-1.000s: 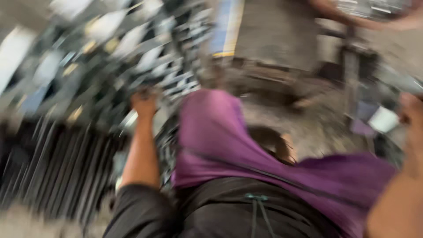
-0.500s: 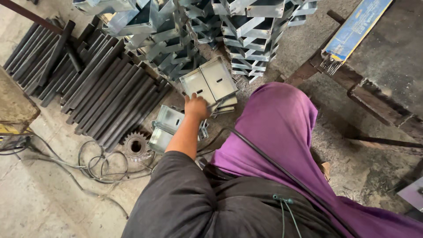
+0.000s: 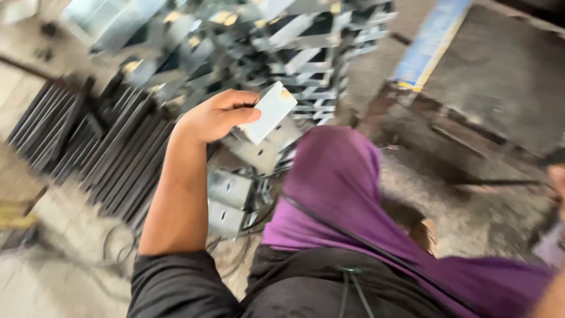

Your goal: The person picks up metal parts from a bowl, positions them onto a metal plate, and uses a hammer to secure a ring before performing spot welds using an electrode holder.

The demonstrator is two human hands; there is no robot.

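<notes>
Left hand closed round flat grey sheet-metal bracket, above dark steel bars.

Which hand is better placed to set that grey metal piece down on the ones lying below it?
Left, probably. The left hand already grips the grey metal bracket above the loose brackets on the floor. The right hand shows only at the frame's right edge, far away.
</notes>
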